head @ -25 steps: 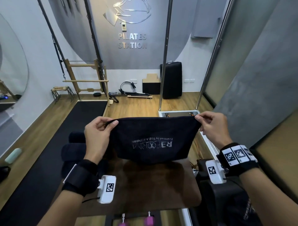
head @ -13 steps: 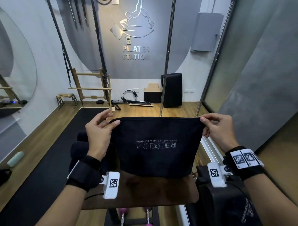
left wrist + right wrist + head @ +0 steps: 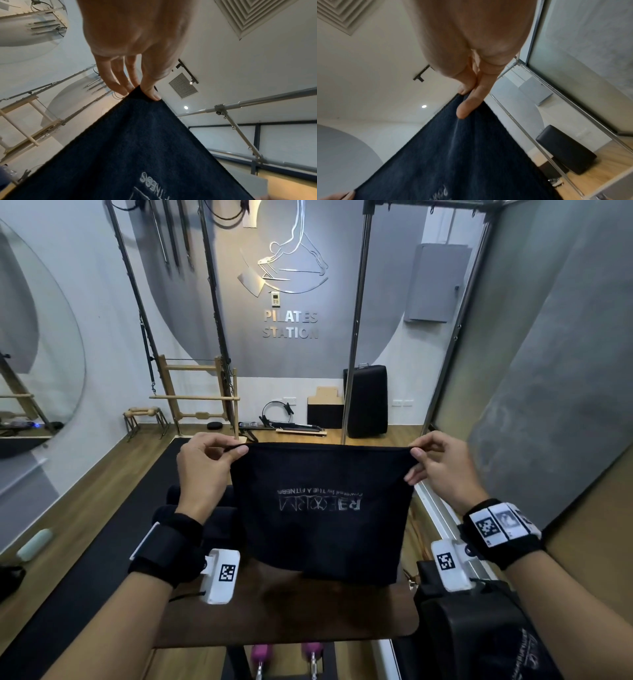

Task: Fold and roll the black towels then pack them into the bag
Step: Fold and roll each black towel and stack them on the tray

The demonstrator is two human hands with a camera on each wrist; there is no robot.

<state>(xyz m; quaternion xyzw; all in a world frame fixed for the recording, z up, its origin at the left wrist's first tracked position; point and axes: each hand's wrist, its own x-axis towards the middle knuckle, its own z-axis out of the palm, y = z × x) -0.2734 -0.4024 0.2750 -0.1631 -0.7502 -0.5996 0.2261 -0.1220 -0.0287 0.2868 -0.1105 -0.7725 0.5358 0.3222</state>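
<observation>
Pinching a black towel (image 3: 322,508) by its top two corners, left hand (image 3: 205,470) and right hand (image 3: 442,470) level and well apart, long edge stretched straight between them, soft fuzzy terry hanging flat below with upside-down lettering, above the dark wooden table (image 3: 291,611), equally near both hands.

Dim, even indoor light; wrist views blurred.
</observation>
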